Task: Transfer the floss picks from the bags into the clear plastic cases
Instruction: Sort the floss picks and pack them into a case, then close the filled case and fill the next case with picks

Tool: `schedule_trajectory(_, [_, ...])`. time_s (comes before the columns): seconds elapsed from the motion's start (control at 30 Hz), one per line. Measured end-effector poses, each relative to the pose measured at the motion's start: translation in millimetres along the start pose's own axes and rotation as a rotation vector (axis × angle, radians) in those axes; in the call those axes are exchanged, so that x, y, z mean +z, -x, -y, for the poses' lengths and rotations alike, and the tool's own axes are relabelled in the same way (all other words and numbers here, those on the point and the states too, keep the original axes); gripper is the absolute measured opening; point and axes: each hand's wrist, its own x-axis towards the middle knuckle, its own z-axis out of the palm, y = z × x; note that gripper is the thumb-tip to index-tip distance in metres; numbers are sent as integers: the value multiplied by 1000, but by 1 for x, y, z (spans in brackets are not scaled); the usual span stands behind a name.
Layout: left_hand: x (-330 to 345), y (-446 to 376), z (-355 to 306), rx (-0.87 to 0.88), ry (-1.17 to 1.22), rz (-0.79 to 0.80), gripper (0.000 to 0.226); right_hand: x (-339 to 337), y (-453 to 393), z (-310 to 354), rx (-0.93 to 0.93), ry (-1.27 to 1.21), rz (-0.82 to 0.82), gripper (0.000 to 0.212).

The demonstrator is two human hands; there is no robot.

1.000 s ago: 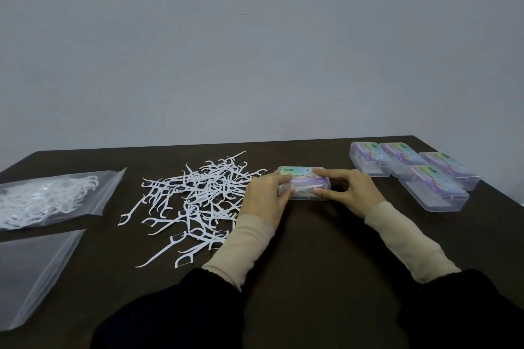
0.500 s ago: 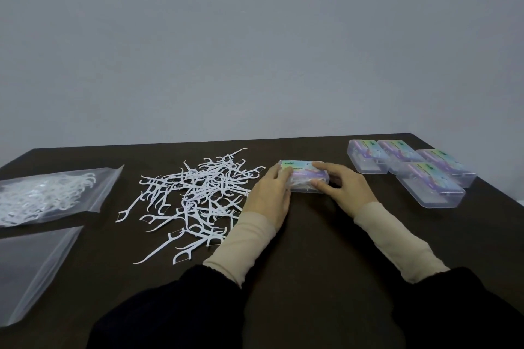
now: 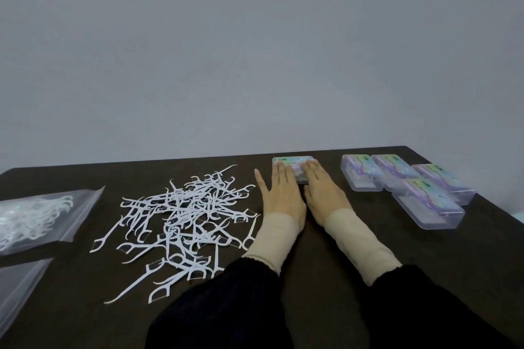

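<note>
Floss picks [image 3: 184,218] lay in a big white pile just to the left of the left hand [image 3: 279,193]. Both hands were flat, fingers straight, pressing down on the lid of one clear plastic case [image 3: 292,163]. The right hand [image 3: 321,193] lay just beside the left, nearly touching. To shut it well, I think they should push evenly on both ends until it clicks, with no pick poking out. Four more cases [image 3: 402,184] sat to the right of the right hand. Two bags [image 3: 42,215] lay far to the left, one with picks inside.
</note>
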Motion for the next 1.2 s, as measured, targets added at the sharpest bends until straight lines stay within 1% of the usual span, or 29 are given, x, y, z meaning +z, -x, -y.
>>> schedule_trajectory(0.1, [8,-25,3,-12,53,40,61,2,-20,-5,-4,-28,56,60])
schedule_trajectory(0.2, [15,-43,4,-15,73,63,61,5,-40,-9,11,-64,48,61])
schedule_trajectory(0.37, [22,-68,4,-29,146,67,60,9,-64,-16,18,-31,51,63])
schedule_trajectory(0.6, [22,-78,5,-22,198,87,59,10,-78,-21,20,-27,79,63])
schedule_trajectory(0.73, [22,-75,5,-13,178,80,59,11,-79,-22,15,26,71,63])
schedule_trajectory(0.8, [21,-73,5,-2,153,29,61,11,-77,-21,15,66,9,65])
schedule_trajectory(0.9, [18,-67,4,37,102,-61,65,7,-68,-19,121,124,-166,66])
schedule_trajectory(0.97, [17,-64,3,53,78,-94,66,5,-59,-19,203,294,-225,67])
schedule_trajectory(1.03, [15,-60,1,70,61,-107,66,4,-50,-18,307,420,-218,72])
schedule_trajectory(1.1, [13,-54,-1,85,50,-108,65,3,-41,-17,419,416,-177,75])
schedule_trajectory(1.13, [13,-50,-2,92,42,-106,65,3,-37,-16,449,391,-149,75])
schedule_trajectory(1.2, [9,-42,-5,112,30,-108,64,2,-30,-13,435,380,-133,68])
